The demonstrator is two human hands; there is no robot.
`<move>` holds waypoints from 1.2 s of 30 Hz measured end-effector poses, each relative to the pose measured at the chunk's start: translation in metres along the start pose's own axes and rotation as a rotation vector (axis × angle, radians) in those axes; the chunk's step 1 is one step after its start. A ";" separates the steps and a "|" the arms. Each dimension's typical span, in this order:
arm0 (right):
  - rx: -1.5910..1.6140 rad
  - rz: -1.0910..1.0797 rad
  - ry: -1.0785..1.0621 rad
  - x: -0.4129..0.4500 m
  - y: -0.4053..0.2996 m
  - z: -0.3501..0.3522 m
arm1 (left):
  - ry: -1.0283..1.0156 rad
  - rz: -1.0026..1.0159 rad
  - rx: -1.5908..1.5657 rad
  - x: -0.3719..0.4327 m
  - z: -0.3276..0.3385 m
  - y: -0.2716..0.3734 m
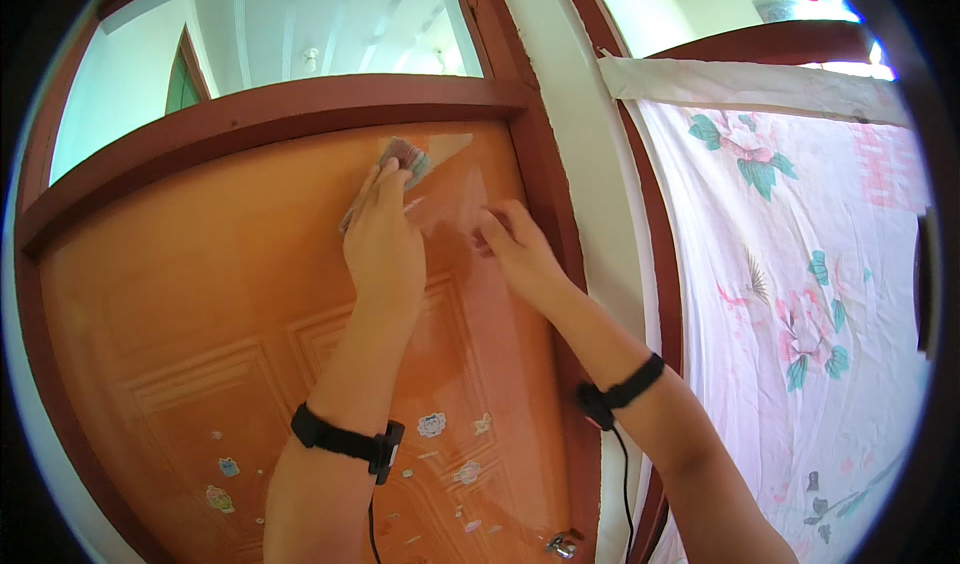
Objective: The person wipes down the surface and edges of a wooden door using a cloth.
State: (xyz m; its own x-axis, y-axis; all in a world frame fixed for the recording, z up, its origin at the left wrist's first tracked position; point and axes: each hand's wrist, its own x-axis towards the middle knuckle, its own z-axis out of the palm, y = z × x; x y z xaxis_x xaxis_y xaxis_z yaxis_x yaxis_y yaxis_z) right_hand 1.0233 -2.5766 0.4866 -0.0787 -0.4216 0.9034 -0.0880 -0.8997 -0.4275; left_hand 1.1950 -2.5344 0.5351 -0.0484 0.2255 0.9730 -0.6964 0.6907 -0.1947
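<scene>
My left hand (386, 241) presses a folded cloth (409, 157), brown and greyish-green, against the upper part of an orange wood-look door (202, 264). The cloth also shows along the outer side of the hand. To the right, my right hand (514, 245) is raised before the door near its right edge, fingers curled and blurred. Whether something thin is between its fingertips cannot be made out. A pale, sharp-cornered patch (454, 146) shows by the cloth near the door's top, and glossy streaks run down the surface between both hands.
A dark red frame (551, 189) surrounds the door, with a glass transom (292, 31) above. Small stickers (431, 424) dot the lower panels, and a metal doorknob (561, 545) sits low right. A floral curtain (780, 264) hangs at right. Black straps (337, 436) with cables circle both forearms.
</scene>
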 end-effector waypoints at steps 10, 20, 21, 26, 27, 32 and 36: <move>0.699 -0.003 -0.179 0.017 -0.087 0.146 | -0.248 -0.337 -0.318 -0.001 -0.090 -0.004; -0.464 -0.938 0.320 0.045 -0.093 0.192 | 0.088 -0.098 0.152 0.017 -0.152 -0.005; -0.468 -0.934 0.321 0.047 -0.091 0.188 | 0.083 -0.099 0.149 0.017 -0.149 -0.010; -0.719 -0.693 0.347 0.096 -0.039 0.140 | 0.043 -0.303 0.072 0.005 -0.120 -0.018; -0.741 -0.729 0.386 0.095 -0.038 0.134 | 0.050 -0.313 0.107 0.001 -0.130 -0.020; -1.066 -0.442 0.570 0.116 0.018 0.021 | -0.051 -0.427 0.054 -0.011 -0.106 -0.021; -1.142 -0.265 0.482 0.109 0.020 -0.009 | -0.095 -0.497 0.055 -0.016 -0.096 -0.032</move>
State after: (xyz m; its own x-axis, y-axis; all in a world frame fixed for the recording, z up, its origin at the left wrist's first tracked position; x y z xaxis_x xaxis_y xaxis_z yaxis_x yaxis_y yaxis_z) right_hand 1.0042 -2.6395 0.5758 -0.2587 0.0561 0.9643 -0.9413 -0.2390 -0.2386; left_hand 1.2865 -2.4940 0.5143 0.2351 -0.1861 0.9540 -0.6887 0.6607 0.2986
